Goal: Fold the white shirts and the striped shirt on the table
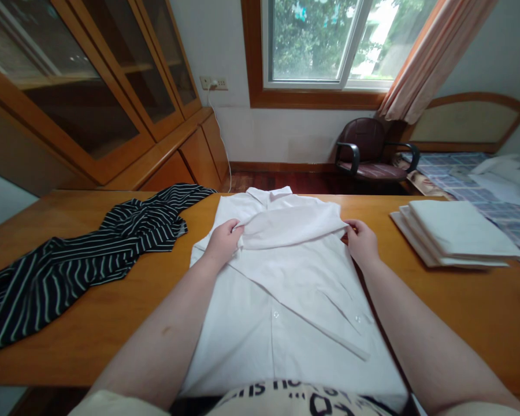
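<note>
Two hands of mine are at work here, and everything else sits around them. Largest is the wooden table [459, 306], which runs under both my forearms and well out past either hand. On it, between my hands and reaching back toward my body, lies the white shirt [286, 312], flat and face down, its collar just beyond my fingertips at the far edge. A folded part of it, the sleeve [292, 225], lies across the upper back from one hand to the other.

Out to the side of my left hand [223, 240], apart from it, a black striped garment [82, 260] lies crumpled and stretched along the table, its near end trailing back beside my left forearm. Off to the side of my right hand [363, 242], well apart, sits a stack of folded white cloths [455, 231], neat and squared. Far beyond my right hand, off the table, stands a dark chair [366, 150].

My left hand is closed on the shirt, fingers curled over the end of the folded sleeve, knuckles up. My right hand is closed too, fingertips pinching the shirt's edge where the sleeve fold ends, with the palm resting beside the cloth.
</note>
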The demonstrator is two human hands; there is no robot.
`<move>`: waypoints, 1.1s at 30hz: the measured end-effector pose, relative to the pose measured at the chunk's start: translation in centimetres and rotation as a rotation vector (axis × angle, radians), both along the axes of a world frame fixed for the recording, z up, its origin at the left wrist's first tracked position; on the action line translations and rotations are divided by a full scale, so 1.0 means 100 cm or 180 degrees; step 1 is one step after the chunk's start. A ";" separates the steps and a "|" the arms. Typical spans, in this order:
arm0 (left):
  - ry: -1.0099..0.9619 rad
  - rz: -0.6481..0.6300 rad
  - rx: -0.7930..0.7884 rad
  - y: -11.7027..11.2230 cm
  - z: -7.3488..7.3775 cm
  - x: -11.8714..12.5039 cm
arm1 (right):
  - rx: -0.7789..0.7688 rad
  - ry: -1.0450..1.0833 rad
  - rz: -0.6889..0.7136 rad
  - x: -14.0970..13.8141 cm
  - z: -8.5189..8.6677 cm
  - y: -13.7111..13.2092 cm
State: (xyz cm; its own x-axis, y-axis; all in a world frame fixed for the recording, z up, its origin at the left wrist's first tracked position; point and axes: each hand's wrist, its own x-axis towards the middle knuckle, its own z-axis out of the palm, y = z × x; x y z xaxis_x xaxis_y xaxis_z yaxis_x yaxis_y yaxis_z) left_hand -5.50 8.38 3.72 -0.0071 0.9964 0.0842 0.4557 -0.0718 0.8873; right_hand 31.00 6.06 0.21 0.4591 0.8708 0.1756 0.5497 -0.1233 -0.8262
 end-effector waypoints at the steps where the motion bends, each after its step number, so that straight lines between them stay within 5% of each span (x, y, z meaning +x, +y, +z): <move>1: -0.0486 0.0172 -0.0131 0.000 0.001 0.001 | 0.0022 0.0170 -0.0075 0.001 -0.002 0.001; 6: -0.2288 0.0898 -0.0788 0.005 0.001 0.002 | 0.0107 0.0450 -0.0282 0.008 -0.007 0.005; 11: -0.2963 0.0433 -0.1282 0.009 -0.004 -0.001 | -0.0388 -0.0889 0.0330 0.000 0.002 0.001; 15: -0.2985 0.0628 -0.1359 0.012 -0.007 -0.002 | -0.0796 -0.1526 0.0518 -0.008 0.010 -0.004; 21: -0.2894 0.0836 -0.1635 0.016 -0.011 -0.005 | -0.0865 -0.1272 0.0108 0.001 0.008 -0.002; 28: -0.2810 0.0618 -0.1606 0.019 -0.015 -0.006 | -0.0807 -0.1174 -0.0322 0.013 0.002 0.001; 33: -0.2817 0.0612 -0.1828 0.017 -0.009 -0.007 | -0.1120 -0.1332 0.0009 0.005 0.006 0.000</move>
State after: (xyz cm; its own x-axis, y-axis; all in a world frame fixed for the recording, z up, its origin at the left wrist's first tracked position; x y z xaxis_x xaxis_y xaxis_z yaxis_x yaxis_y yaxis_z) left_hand -6.16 10.12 2.79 0.0033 0.8609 -0.5087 -0.4068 0.4659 0.7858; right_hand 31.49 6.08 0.79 0.4103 0.9111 0.0407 0.8234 -0.3509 -0.4459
